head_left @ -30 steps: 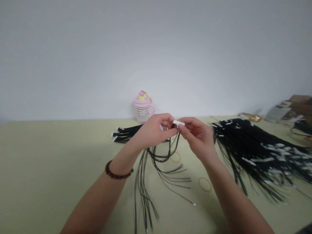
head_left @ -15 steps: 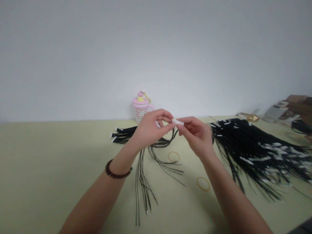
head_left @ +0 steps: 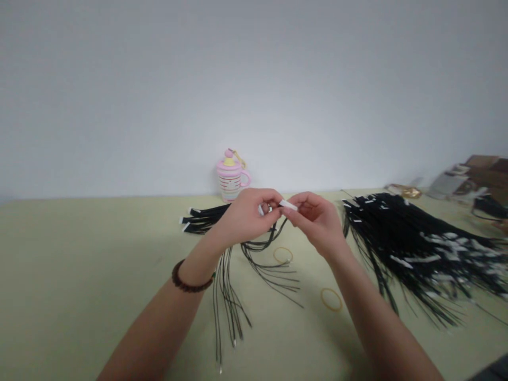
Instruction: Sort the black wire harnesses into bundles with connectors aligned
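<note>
Above the table, my left hand point(head_left: 251, 214) and my right hand point(head_left: 322, 225) meet at a white connector point(head_left: 288, 205), each pinching one end between thumb and fingers. A second white connector end point(head_left: 261, 210) shows inside my curled left fingers. Thin black wires point(head_left: 260, 246) hang below my hands, and their loose ends fan out over the tabletop toward me. Behind my left wrist lie several black wire bundles point(head_left: 208, 218) with white connectors at their left ends. How the wires run inside my left hand is hidden.
Two yellow rubber bands, one nearer my hands point(head_left: 283, 255) and one by my right forearm point(head_left: 330, 299), lie on the pale table point(head_left: 79, 275). A pink-lidded mug point(head_left: 230, 182) stands against the wall. A large pile of black wires point(head_left: 413, 233) spreads on the right, with cardboard boxes point(head_left: 486, 169) behind.
Both hands have come slightly down and closer together. The white connector is tilted more steeply, and the hanging wire ends have shifted a little to the left.
</note>
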A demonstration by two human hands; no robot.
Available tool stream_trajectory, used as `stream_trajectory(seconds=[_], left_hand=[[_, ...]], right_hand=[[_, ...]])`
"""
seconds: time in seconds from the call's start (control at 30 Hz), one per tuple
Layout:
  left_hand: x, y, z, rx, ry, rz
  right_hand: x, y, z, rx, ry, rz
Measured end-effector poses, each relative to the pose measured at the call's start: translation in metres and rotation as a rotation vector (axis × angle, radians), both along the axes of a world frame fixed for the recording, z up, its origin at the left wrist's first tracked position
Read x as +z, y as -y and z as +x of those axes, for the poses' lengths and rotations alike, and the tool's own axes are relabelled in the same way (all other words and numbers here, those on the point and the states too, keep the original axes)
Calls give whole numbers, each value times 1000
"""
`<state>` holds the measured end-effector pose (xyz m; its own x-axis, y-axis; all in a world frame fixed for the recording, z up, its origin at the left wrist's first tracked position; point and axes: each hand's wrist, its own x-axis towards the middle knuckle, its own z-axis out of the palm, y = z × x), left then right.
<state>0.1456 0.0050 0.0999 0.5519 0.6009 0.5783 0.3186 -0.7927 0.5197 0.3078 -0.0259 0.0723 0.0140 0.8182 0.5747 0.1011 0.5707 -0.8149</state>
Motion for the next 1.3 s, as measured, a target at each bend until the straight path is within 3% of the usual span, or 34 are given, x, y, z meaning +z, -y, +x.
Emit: stream_trajectory(seconds=[0.13,0.37,0.47,0.67,0.73,0.83,0.9,1.0,1.1,1.17,1.3], left_hand=[[-4,-4,4,53,-61,-54],[4,-1,5,-137,76,-467],[2,-3,3,-269,128,-719],[-10,-14,2,-676,207,-1143],[-13,-15,5,-705,244,-1199],[-13,-14,8,-546,237,-1111],[-12,-14,8,-359,162,-957],[-8,-12,10,-67,-15,-549],[-4,-4,15,96,-140,-183],[-2,5,18,118,-177,-121],[5,21,12,60,-215,-248]], right_hand=[[-2,-1,3,-181,288,83],[2,2,-2,-105,86,84],[5,4,-7,-46,28,63],[12,11,-7,143,-105,-75],[13,10,-5,193,-138,-119],[10,4,-1,162,-108,-138],[5,-2,0,5,17,-73],[-3,-8,-1,-303,367,164],[-5,-7,-3,-418,543,338],[0,-2,-2,-438,461,381],[18,15,10,-519,149,412]])
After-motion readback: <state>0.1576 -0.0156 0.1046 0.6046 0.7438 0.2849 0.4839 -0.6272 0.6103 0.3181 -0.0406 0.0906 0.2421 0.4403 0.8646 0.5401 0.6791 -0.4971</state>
